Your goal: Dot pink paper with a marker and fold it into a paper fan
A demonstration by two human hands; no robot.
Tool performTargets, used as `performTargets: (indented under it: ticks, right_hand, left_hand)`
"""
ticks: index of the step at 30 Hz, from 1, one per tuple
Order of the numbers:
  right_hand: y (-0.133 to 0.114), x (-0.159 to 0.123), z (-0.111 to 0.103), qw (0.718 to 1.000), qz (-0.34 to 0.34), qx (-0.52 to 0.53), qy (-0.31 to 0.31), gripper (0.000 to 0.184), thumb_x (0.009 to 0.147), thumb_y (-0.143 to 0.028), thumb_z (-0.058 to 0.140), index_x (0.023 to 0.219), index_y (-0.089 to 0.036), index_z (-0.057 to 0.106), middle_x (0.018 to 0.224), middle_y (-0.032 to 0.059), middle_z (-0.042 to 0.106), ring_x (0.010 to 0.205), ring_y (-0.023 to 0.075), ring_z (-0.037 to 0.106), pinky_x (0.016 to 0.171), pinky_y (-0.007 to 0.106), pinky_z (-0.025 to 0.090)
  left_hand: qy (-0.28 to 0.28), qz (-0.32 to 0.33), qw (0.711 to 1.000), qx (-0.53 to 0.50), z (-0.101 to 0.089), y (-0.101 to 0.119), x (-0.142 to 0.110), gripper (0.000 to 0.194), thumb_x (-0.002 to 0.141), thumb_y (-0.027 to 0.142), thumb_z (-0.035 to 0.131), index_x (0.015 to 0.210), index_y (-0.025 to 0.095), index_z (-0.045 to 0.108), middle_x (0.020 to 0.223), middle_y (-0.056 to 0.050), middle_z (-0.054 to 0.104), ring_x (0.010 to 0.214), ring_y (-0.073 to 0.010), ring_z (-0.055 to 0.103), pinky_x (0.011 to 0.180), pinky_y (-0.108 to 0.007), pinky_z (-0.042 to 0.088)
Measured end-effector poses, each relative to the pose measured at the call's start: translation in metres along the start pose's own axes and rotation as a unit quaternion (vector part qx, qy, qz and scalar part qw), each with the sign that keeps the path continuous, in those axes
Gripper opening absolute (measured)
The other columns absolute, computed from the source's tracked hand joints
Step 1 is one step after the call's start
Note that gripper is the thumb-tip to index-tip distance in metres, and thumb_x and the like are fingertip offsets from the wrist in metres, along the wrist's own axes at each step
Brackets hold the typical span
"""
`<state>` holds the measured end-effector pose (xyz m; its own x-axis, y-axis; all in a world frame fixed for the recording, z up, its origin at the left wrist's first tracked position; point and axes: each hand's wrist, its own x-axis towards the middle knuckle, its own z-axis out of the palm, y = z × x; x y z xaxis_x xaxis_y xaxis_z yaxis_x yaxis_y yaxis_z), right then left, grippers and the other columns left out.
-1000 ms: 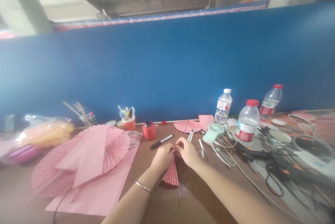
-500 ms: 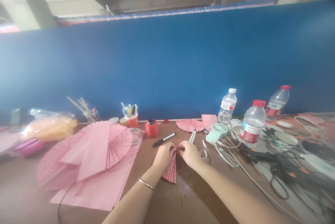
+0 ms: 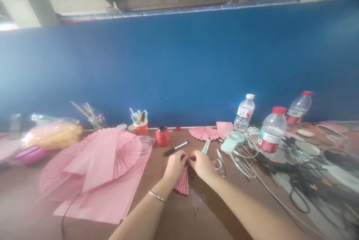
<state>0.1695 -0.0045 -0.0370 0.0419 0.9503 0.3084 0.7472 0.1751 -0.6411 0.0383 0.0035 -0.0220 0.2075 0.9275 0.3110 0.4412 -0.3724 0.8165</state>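
Observation:
A pleated pink paper fan with small dark dots hangs from my fingertips just above the brown table. My left hand pinches its gathered end, fingers closed. Against it, my right hand is closed in a pinch on the same end, the two sets of fingertips touching. My fingers hide the exact grip point. A bit of pink paper shows beyond my right hand. Behind my hands lie a black marker and a pale-handled cutter. Another dotted pink fan rests open near the wall.
On the left, pink paper sheets lie under large pleated fans. A red cup of pens and a red round container stand at the back. To the right are a mint handheld fan, water bottles and tangled cables.
Both hands keep their pinch on the fan's gathered end, shifting only slightly. More pink paper shows beside my right hand. The camera view has moved a little.

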Motion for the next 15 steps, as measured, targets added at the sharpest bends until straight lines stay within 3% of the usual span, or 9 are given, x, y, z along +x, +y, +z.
performTargets:
  ticks: [9, 15]
  right_hand:
    - [-0.002, -0.004, -0.003, 0.999, -0.043, 0.002, -0.006, 0.010, 0.072, -0.016, 0.050, 0.067, -0.018, 0.058, 0.074, 0.0047, 0.061, 0.072, 0.0170, 0.055, 0.067, 0.025, 0.037]
    - [-0.001, -0.006, -0.009, 0.996, -0.091, 0.014, -0.010, 0.012, 0.074, -0.013, 0.047, 0.066, -0.018, 0.055, 0.071, 0.0029, 0.056, 0.070, 0.0154, 0.053, 0.067, 0.025, 0.037]
  left_hand:
    - [-0.031, -0.098, 0.985, -0.137, 0.006, -0.019, 0.008, 0.011, 0.068, 0.022, 0.054, 0.068, 0.014, 0.062, 0.061, -0.003, 0.063, 0.055, -0.0136, 0.056, 0.053, -0.024, 0.043]
    - [-0.016, -0.144, 0.964, -0.221, 0.009, -0.025, 0.008, 0.010, 0.060, 0.019, 0.063, 0.068, 0.013, 0.061, 0.058, -0.003, 0.063, 0.051, -0.0121, 0.056, 0.050, -0.022, 0.043]
